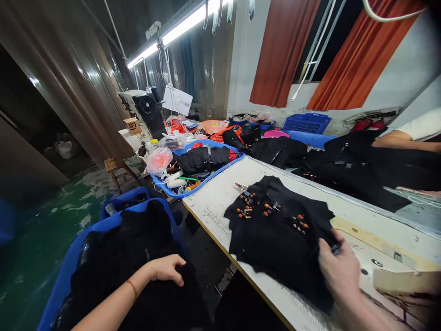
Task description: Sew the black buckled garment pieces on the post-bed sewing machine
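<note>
My left hand (167,270) is at the lower middle, its thumb and fingers curled around black cloth (186,301) that hangs below it beside the table. On the white table lies a black fabric piece (275,239) with several orange-brown beads and metal fittings (246,207) on it. My right hand (341,264) is closed at the right edge of this fabric piece. A small dark, shiny thing (336,249) shows between its fingers; its kind is unclear.
A blue bin (65,280) of black cloth stands at left. A blue tray (220,172) of supplies sits at the table's far end, near a sewing machine (149,108). Another person's arm (396,138) reaches over black garments (347,161). A beige machine part (406,285) is at right.
</note>
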The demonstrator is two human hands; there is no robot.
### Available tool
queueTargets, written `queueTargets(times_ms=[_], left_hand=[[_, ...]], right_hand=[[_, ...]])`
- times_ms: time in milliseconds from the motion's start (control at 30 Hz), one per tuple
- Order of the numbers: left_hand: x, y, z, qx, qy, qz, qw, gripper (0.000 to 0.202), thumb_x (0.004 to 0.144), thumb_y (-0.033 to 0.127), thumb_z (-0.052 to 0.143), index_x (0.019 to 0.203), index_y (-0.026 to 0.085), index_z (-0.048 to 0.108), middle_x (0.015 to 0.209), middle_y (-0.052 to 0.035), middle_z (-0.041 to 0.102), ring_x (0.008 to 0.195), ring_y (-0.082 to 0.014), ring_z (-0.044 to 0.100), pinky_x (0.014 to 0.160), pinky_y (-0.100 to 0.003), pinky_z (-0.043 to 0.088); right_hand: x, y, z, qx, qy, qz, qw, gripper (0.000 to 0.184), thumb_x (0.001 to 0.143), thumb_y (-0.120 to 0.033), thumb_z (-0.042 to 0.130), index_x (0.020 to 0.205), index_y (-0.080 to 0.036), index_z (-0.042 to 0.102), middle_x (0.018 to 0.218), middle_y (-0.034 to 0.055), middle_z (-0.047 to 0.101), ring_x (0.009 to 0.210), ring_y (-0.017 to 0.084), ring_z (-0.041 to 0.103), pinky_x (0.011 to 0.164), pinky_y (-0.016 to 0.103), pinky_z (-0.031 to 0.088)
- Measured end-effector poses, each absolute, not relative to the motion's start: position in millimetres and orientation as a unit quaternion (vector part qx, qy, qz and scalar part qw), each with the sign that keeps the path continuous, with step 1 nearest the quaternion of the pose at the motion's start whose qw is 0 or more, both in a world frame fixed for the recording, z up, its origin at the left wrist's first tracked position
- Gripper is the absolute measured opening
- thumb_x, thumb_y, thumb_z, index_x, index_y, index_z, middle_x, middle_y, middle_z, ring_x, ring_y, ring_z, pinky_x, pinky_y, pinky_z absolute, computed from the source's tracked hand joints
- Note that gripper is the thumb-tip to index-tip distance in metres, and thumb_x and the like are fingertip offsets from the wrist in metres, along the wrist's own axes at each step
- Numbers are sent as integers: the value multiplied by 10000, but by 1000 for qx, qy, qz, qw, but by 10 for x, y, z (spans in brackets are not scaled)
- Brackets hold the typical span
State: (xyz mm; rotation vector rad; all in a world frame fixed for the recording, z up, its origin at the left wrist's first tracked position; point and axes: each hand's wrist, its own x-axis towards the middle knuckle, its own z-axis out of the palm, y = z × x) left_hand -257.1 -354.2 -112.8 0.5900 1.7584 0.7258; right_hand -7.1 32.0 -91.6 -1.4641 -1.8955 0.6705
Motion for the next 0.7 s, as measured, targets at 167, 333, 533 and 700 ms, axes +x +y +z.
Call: queueTargets(times_ms=[167,333,533,700], left_hand=[[-2332,-3595,-566,177,676,411,586,386,632,426,647,939,192,632,845,-21,675,839,-213,642,774,-328,503],[-2033,-3075,241,355,556,448,603,825,687,785,521,1188,138,616,1028,-104,632,958,-263,587,881,-356,453],[-1613,-2002,995,674,477,228,516,436,805,540,617,1040,176,666,892,-23,633,822,-173,566,767,-240,451],[-1316,-1174,975,682,585,313,307,143,775,313,648,777,172,624,873,-17,599,818,-162,542,756,-239,429]], right_hand=[[-415,223,-775,-519,-753,220,340,523,806,-426,499,1206,-138,673,842,115,563,755,299,562,728,437,446],[-293,192,-113,-385,-742,88,543,374,889,-366,529,1004,-95,759,629,6,439,544,186,475,561,323,414],[36,-178,309,-173,-843,75,504,329,899,-217,449,1097,-201,711,902,72,713,746,203,666,816,364,547],[403,-518,-295,-247,-753,347,502,324,813,-242,563,1104,-250,706,1185,119,697,1106,324,638,896,483,547]])
